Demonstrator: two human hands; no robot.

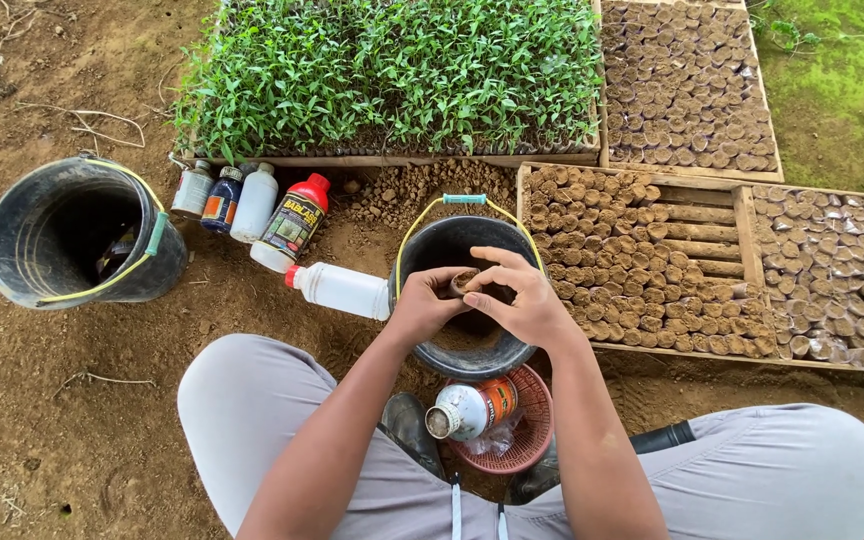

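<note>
Seated person, knees spread, seen from above; both forearms come in from 6 o'clock and meet over a black bucket (430, 250) at frame centre.

Left hand (422, 305): fingers curled shut around a small brown soil-filled pot (464, 283), only its rim and top showing above the knuckles. Right hand (522, 300): thumb and fingertips (476, 297) pinched at the pot's edge, other fingers loosely spread. Whether the right hand actually grips the pot or only touches the soil, cannot tell. The pot sits above the bucket mouth, held clear of it.

The hands cover most of the bucket's inside, so its contents are hard to make out. Its yellow bail with teal grip (464, 199) stands at 12 o'clock of the hands.

At 9 o'clock, a white plastic bottle (344, 290) lies on its side, touching the bucket. At 10 o'clock, a row of four bottles (252, 205) leans against a wooden seedling tray (392, 70) thick with green shoots. Second black bucket (72, 235) at far 9 o'clock, tilted; something lies inside, too dark to identify.

At 3 o'clock, wooden trays of filled pots (642, 260), some lying sideways; the right-hand tray is cut off by the frame edge.

At 6 o'clock, between the legs, a red mesh basket (532, 435) holds a capless white bottle (467, 408), partly hidden by the right forearm. Dark boots (407, 425) mostly hidden under the arms.
</note>
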